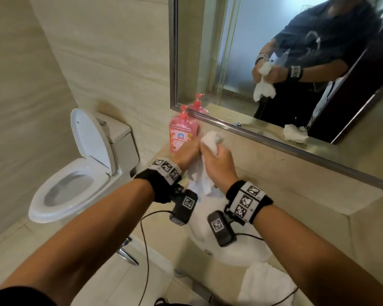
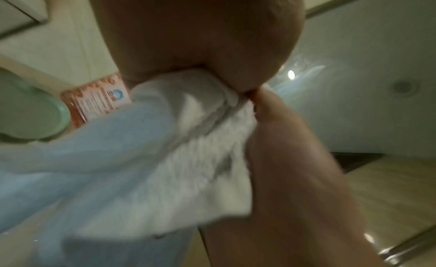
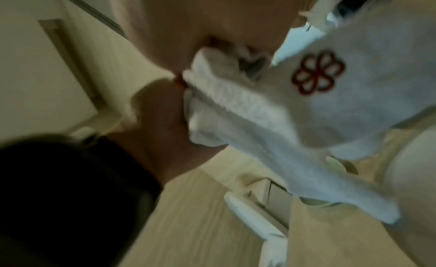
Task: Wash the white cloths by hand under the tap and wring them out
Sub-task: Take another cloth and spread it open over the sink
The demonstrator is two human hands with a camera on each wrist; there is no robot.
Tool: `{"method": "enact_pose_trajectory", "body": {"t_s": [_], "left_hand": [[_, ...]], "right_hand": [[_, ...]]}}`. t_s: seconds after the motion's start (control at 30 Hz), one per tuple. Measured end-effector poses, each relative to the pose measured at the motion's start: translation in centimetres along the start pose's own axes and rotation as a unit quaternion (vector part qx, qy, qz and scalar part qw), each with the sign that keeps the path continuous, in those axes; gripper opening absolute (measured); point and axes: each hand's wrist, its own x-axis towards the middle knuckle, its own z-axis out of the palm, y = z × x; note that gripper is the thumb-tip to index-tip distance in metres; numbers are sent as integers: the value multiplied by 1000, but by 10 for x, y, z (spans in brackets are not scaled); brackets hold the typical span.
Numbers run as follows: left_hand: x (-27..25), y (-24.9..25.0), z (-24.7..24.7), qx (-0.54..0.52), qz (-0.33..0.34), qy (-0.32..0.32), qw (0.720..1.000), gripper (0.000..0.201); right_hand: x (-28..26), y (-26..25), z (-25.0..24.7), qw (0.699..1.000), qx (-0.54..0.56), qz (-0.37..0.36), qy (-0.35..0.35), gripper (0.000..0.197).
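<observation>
Both hands [image 1: 187, 152] [image 1: 218, 164] grip one white cloth [image 1: 211, 140] above the sink [image 1: 241, 252].

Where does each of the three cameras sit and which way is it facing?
Head: on the person's head, looking down over both forearms at the left hand and right hand gripping a bunched white terry cloth above the white basin.
Left wrist: under the left hand, looking along the palm, the right hand opposite.
Right wrist: under the right hand, facing the left hand.
Shared: the cloth; head and left wrist share the pink plastic pump soap bottle.
</observation>
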Motion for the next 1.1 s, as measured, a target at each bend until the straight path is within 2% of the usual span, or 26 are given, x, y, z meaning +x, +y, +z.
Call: {"method": "enact_pose_trajectory", "body": {"t_s": [0.03,0.1,0.13,0.27,0.33,0.4,0.43,0.47,0.53,0.57,0.63,0.67,0.7,0.73,0.77,0.8,0.83,0.9,0.97,1.03,1.1], "left_hand": [[0,1,7,13,-2,0,1000,37],[-1,2,11,80,-13,-14,997,52],[-1,3,11,112,-12,-16,993,58],[-9,10,9,114,0,-9,993,53],[-18,10,9,105,-10,-53,993,48],[-25,11,0,151,-4,-109,982,50],[-26,12,-8,228,13,-139,964,49],[-25,13,-16,332,33,-160,929,45],[-23,11,-29,528,54,-155,833,44],[-22,10,-35,580,52,-139,801,46],[-21,7,-46,614,37,-136,777,45],[-20,7,-52,613,31,-147,776,40],[-19,4,-59,604,29,-157,781,34],[-17,2,-66,579,30,-164,798,28],[-16,-1,-72,536,35,-166,827,24],[-16,-4,-75,482,44,-162,860,25],[-16,-7,-76,427,58,-145,890,27],[-14,-11,-73,329,78,-93,936,28],[-13,-13,-65,259,63,-59,962,28],[-12,-15,-57,241,40,-35,969,28],[-11,-17,-47,205,22,-19,978,25]], "right_hand": [[6,-3,3,1000,5,8,25,26],[16,-5,1,996,19,40,76,26],[17,-4,1,996,18,44,80,27],[9,9,9,999,-21,18,42,39],[17,9,-2,997,-34,43,49,38],[23,8,-16,997,-44,56,11,38],[23,10,-22,997,-60,44,-9,38],[22,10,-26,996,-89,21,-25,36],[19,9,-36,987,-139,-25,-81,38],[19,9,-43,979,-159,-40,-121,41],[21,7,-56,943,-236,-67,-224,46],[23,7,-61,910,-305,-74,-269,43],[24,10,-65,871,-382,-74,-299,36],[24,13,-67,836,-446,-65,-312,29],[25,17,-70,817,-480,-53,-315,26],[26,22,-72,819,-480,-38,-311,26],[26,28,-74,838,-453,-19,-303,27],[26,35,-76,900,-331,41,-282,23],[24,40,-75,947,-171,118,-244,21],[19,46,-70,968,-51,157,-191,24],[16,48,-60,971,48,173,-157,29]]}}
